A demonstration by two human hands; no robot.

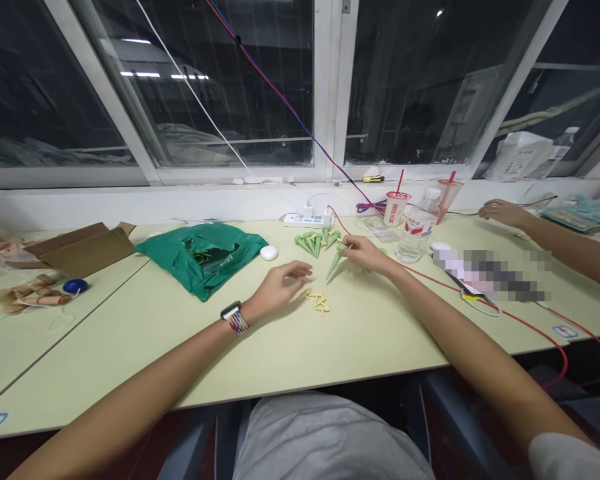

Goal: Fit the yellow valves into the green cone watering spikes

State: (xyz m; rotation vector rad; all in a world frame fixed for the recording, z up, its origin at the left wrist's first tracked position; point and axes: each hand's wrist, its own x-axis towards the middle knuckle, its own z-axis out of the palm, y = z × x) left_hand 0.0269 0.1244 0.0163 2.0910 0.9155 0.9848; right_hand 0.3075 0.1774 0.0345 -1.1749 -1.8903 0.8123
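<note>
My right hand (363, 253) grips a green plastic cone (334, 263) by its wide end, with the tip pointing down toward the table. My left hand (280, 287) hovers to the left, its fingers loosely curved and apart, holding nothing. Small pale-yellow plastic pieces (321, 304) lie in a loose group on the table, just right of the left hand. Behind both hands, several green cones (316, 241) lie side by side, some with yellow bits at their ends. More green shows partly hidden behind my right wrist.
A green plastic bag (200, 257), a white rounded object (269, 253) and a cardboard box (85, 248) stand left. Behind is a power strip (305, 219). To the right are a water bottle (417, 230), a paper cup (395, 208), red cables and another person's hand (503, 212).
</note>
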